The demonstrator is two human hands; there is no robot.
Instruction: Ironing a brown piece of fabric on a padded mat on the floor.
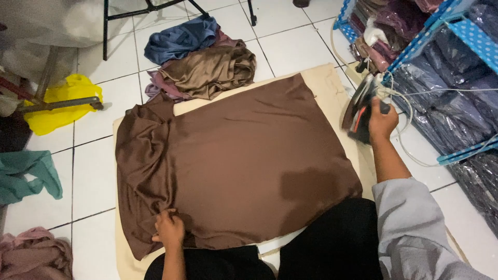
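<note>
A brown satin cloth [238, 150] lies spread flat on a cream ironing pad [327, 83] on the tiled floor. Its left part is bunched in folds. A darker patch shows near its lower right corner. My left hand [168, 228] pinches the cloth's near edge at the lower left. My right hand [381, 122] grips the handle of an electric iron [360, 109], which stands tilted on end at the pad's right edge, off the cloth. Its white cord [415, 155] loops to the right.
A heap of brown, blue and mauve cloths [202, 57] lies beyond the pad. Blue shelves with folded fabrics [446, 62] stand at the right. A yellow bag [62, 103], a teal cloth [28, 171] and a pink cloth [31, 254] lie at the left, near metal stand legs [106, 31].
</note>
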